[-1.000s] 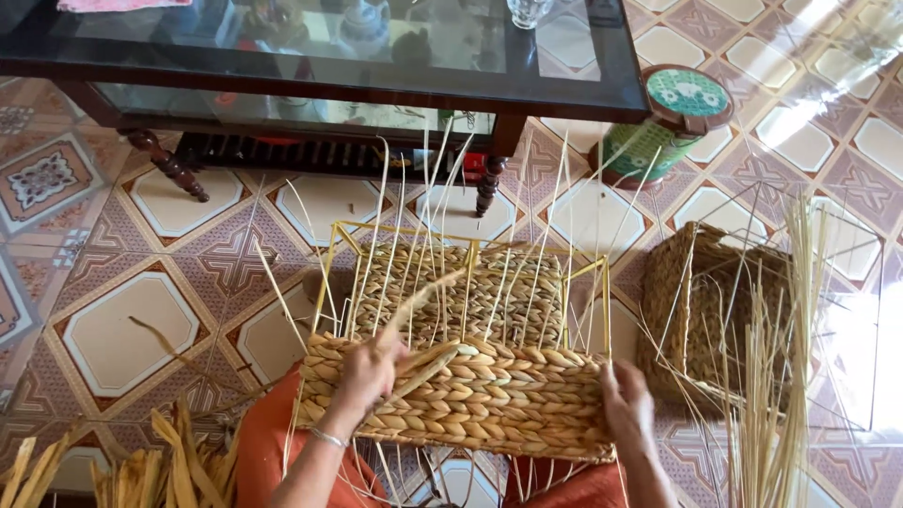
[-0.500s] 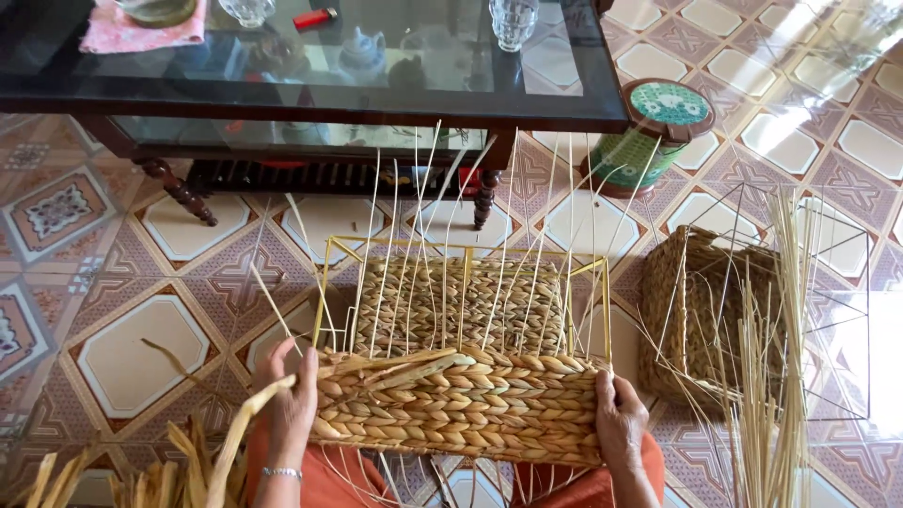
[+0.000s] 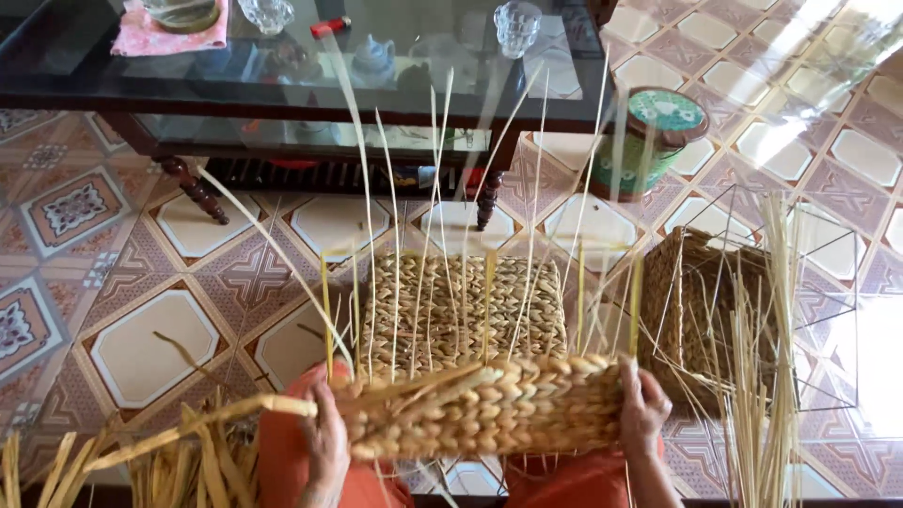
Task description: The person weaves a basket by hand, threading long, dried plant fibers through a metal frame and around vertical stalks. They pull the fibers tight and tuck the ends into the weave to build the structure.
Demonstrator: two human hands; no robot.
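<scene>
A half-woven straw basket (image 3: 489,404) rests on my lap, its braided near wall facing me and thin upright stalks rising from its yellow frame. My left hand (image 3: 327,440) grips the basket's left end, where a loose flat straw strand (image 3: 216,419) trails out to the left. Against the right end my right hand (image 3: 641,414) is pressed, fingers wrapped on the weave. The woven bottom (image 3: 461,315) shows behind the near wall.
A second woven basket on a wire frame (image 3: 705,315) stands to the right with loose stalks (image 3: 762,376). Straw bundles (image 3: 169,466) lie at lower left. A dark glass table (image 3: 310,66) with glasses stands ahead; a green round tin (image 3: 649,141) sits on the tiled floor.
My left hand moved from the top of the braided wall down to the basket's left end. The basket has tilted and come nearer, and the view has shifted up the table.
</scene>
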